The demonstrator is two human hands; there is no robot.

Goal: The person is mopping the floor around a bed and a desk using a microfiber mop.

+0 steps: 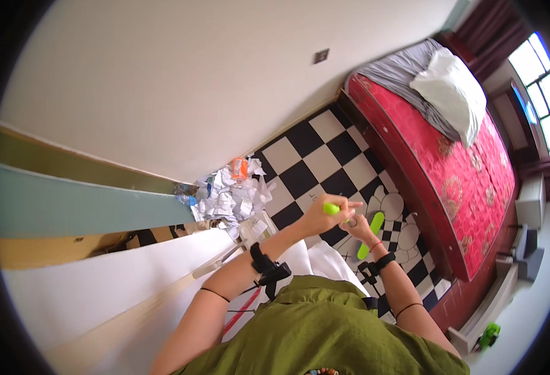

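My left hand (pixel 317 217) is closed round the lime-green top of a broom-like tool's handle (pixel 331 208), with a finger stretched out to the right. Just right of it and lower down, my right hand (pixel 360 230) is closed round the same handle, which is seen almost end-on. Beyond my right hand shows a long lime-green head (pixel 371 235) with a greyish edge, close over the patterned floor. Whether it has bristles or a mop pad I cannot tell. Most of the shaft is hidden by my hands.
A heap of crumpled paper (pixel 225 199) with an orange wrapper (pixel 239 168) lies by the wall at left. Black and white tiles (pixel 304 164) cover the floor. On the right stands a bed (pixel 456 194) with a pillow (pixel 453 94). A white panel (pixel 94 281) is at lower left.
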